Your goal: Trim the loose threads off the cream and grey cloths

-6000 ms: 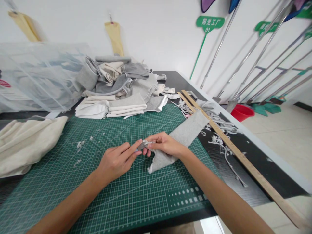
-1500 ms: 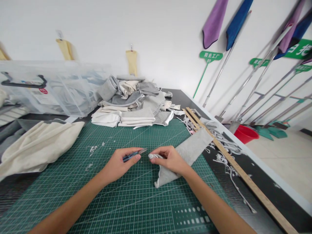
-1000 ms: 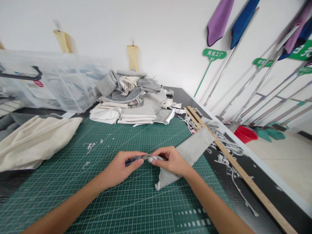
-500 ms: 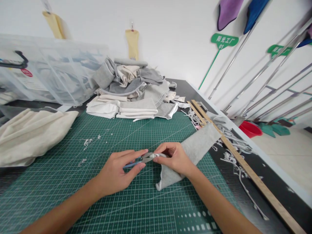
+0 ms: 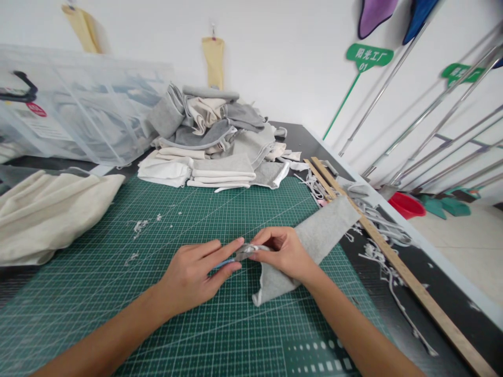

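Note:
Between finger and thumb, my left hand (image 5: 196, 272) is closed on small thread snips (image 5: 243, 252) with blue handles; their metal blades point right. My right hand (image 5: 285, 254) pinches the edge of a long grey fabric strip (image 5: 326, 228), close against the blade tips. The strip slants away to the upper right, and its near corner hangs down toward the green cutting mat (image 5: 188, 335). The fingers hide part of the snips and the pinched edge.
A heap of grey and white fabric pieces (image 5: 220, 136) stands at the back beside a clear plastic bin (image 5: 98, 115). Cream cloth (image 5: 51, 214) lies at left. Wooden rulers (image 5: 412, 288) and thread scraps (image 5: 385, 267) line the right edge. White lint (image 5: 140, 227) dots the mat.
The snips have moved slightly right, up to the pinched fabric edge, and their blades look closer together. My right hand keeps its hold on the strip.

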`<action>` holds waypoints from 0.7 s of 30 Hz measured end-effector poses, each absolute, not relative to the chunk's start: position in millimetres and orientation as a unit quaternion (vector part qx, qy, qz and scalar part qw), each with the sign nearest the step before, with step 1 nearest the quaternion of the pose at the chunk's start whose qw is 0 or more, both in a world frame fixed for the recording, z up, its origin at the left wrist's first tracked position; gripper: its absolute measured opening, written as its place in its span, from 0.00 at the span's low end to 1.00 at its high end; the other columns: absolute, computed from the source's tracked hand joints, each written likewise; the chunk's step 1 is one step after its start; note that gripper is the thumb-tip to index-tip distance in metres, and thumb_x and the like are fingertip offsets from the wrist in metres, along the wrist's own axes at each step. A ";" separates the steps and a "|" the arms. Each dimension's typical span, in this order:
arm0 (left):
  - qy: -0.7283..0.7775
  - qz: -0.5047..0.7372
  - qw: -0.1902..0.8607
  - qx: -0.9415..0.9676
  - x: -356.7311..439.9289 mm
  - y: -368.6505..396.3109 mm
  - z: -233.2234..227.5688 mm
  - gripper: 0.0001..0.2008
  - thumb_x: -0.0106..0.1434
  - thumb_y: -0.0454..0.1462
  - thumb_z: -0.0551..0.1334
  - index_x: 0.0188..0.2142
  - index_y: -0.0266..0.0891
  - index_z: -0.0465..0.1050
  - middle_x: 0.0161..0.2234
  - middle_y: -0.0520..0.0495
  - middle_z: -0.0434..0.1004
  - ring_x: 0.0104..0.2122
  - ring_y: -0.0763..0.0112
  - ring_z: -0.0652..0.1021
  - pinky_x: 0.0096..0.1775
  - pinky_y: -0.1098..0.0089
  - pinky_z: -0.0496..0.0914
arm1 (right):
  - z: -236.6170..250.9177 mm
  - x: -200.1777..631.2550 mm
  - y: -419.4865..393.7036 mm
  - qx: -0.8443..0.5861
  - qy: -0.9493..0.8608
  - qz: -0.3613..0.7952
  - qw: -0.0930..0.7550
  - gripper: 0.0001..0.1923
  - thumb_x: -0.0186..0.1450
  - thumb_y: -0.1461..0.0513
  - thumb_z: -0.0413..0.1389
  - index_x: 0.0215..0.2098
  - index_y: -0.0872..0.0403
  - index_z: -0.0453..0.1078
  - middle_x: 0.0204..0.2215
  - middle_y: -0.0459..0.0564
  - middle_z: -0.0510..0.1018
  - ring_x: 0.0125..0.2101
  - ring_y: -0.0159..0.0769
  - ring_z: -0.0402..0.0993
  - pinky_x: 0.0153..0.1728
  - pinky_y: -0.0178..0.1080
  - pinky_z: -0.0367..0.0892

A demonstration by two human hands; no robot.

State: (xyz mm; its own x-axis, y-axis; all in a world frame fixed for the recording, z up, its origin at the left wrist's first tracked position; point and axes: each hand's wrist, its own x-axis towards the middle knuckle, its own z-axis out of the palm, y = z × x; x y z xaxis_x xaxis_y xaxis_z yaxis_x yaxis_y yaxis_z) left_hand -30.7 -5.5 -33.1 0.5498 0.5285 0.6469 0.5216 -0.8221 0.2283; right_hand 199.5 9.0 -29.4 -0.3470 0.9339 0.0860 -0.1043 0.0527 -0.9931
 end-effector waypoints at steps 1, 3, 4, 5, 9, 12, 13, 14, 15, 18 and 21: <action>0.297 0.367 0.000 0.881 -30.6 -5.4 -33.1 0.24 0.66 0.36 0.64 0.61 0.39 0.66 0.27 0.54 0.70 0.23 0.78 0.70 0.26 0.74 0.67 | -29.3 199.6 9.0 -0.363 -0.573 0.588 0.442 0.09 0.51 0.65 0.71 0.28 0.54 0.77 0.28 0.46 0.82 0.29 0.30 0.77 0.32 0.33 0.69; 0.300 0.366 -0.006 0.881 -30.7 -5.3 -33.0 0.24 0.66 0.36 0.63 0.61 0.38 0.66 0.28 0.54 0.69 0.23 0.78 0.70 0.26 0.74 0.67 | -28.9 199.6 9.1 -0.367 -0.571 0.588 0.440 0.09 0.51 0.65 0.71 0.28 0.54 0.77 0.28 0.45 0.82 0.28 0.30 0.76 0.31 0.33 0.69; 0.301 0.366 -0.008 0.881 -30.9 -5.3 -32.9 0.24 0.66 0.36 0.63 0.61 0.38 0.66 0.28 0.54 0.69 0.23 0.78 0.69 0.25 0.74 0.67 | -28.5 199.5 9.2 -0.368 -0.571 0.587 0.440 0.09 0.50 0.65 0.71 0.28 0.54 0.77 0.28 0.45 0.82 0.28 0.29 0.76 0.31 0.33 0.69; 0.302 0.365 -0.008 0.881 -31.1 -5.3 -32.9 0.23 0.67 0.36 0.63 0.61 0.38 0.66 0.28 0.54 0.69 0.23 0.78 0.69 0.25 0.74 0.67 | -28.2 199.4 9.2 -0.369 -0.572 0.586 0.440 0.09 0.51 0.65 0.71 0.28 0.54 0.77 0.28 0.45 0.82 0.28 0.29 0.76 0.31 0.33 0.69; 0.294 0.363 -0.011 0.884 -32.2 -5.6 -32.7 0.24 0.67 0.36 0.63 0.61 0.36 0.65 0.28 0.53 0.68 0.23 0.78 0.69 0.26 0.74 0.68 | -27.7 199.2 9.6 -0.368 -0.571 0.583 0.445 0.09 0.51 0.64 0.71 0.27 0.54 0.76 0.27 0.45 0.81 0.28 0.29 0.76 0.31 0.33 0.69; 0.289 0.359 -0.016 0.887 -33.0 -5.8 -32.3 0.24 0.67 0.35 0.62 0.61 0.36 0.64 0.28 0.54 0.68 0.23 0.78 0.69 0.26 0.74 0.67 | -28.3 199.5 9.9 -0.369 -0.567 0.586 0.446 0.10 0.50 0.64 0.71 0.27 0.54 0.76 0.27 0.45 0.82 0.28 0.29 0.76 0.31 0.34 0.69; 0.288 0.357 -0.018 0.888 -33.2 -5.8 -32.1 0.24 0.67 0.35 0.62 0.61 0.36 0.64 0.28 0.54 0.67 0.23 0.78 0.69 0.26 0.74 0.67 | -28.4 199.6 9.9 -0.369 -0.567 0.587 0.445 0.10 0.50 0.64 0.72 0.27 0.54 0.76 0.27 0.45 0.82 0.28 0.29 0.76 0.31 0.34 0.69; 0.286 0.357 -0.021 0.889 -33.3 -5.9 -32.0 0.24 0.67 0.35 0.62 0.61 0.36 0.64 0.28 0.54 0.68 0.23 0.78 0.69 0.26 0.74 0.67 | -28.5 199.7 9.9 -0.370 -0.567 0.587 0.443 0.10 0.50 0.64 0.72 0.27 0.54 0.76 0.27 0.45 0.82 0.28 0.29 0.76 0.31 0.34 0.70; 0.285 0.358 -0.026 0.889 -33.3 -5.9 -31.8 0.23 0.67 0.34 0.62 0.61 0.36 0.65 0.28 0.53 0.68 0.24 0.78 0.69 0.26 0.75 0.67 | -28.5 199.7 9.8 -0.371 -0.567 0.587 0.443 0.10 0.50 0.64 0.72 0.27 0.54 0.76 0.27 0.45 0.81 0.28 0.30 0.76 0.31 0.34 0.70; 0.283 0.359 -0.038 0.888 -33.0 -5.5 -31.5 0.23 0.67 0.34 0.62 0.60 0.35 0.65 0.29 0.53 0.68 0.24 0.78 0.70 0.27 0.75 0.68 | -28.0 199.6 9.8 -0.374 -0.569 0.585 0.441 0.10 0.49 0.63 0.72 0.27 0.54 0.76 0.27 0.46 0.81 0.28 0.31 0.76 0.32 0.35 0.70; 0.284 0.359 -0.049 0.888 -32.6 -5.0 -31.3 0.22 0.67 0.34 0.62 0.60 0.35 0.66 0.28 0.53 0.69 0.24 0.78 0.70 0.27 0.74 0.67 | -27.0 199.5 9.9 -0.376 -0.573 0.580 0.441 0.11 0.49 0.62 0.72 0.27 0.54 0.77 0.27 0.46 0.81 0.28 0.32 0.76 0.31 0.36 0.71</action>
State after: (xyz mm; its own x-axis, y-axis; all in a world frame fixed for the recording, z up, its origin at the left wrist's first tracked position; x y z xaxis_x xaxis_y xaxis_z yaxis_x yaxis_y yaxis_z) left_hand -32.6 -5.0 -31.3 0.5817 0.4687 0.6648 0.5395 -0.8340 0.1158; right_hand 199.5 9.9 -27.0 -0.3288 0.9418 0.0696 -0.0809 0.0453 -0.9957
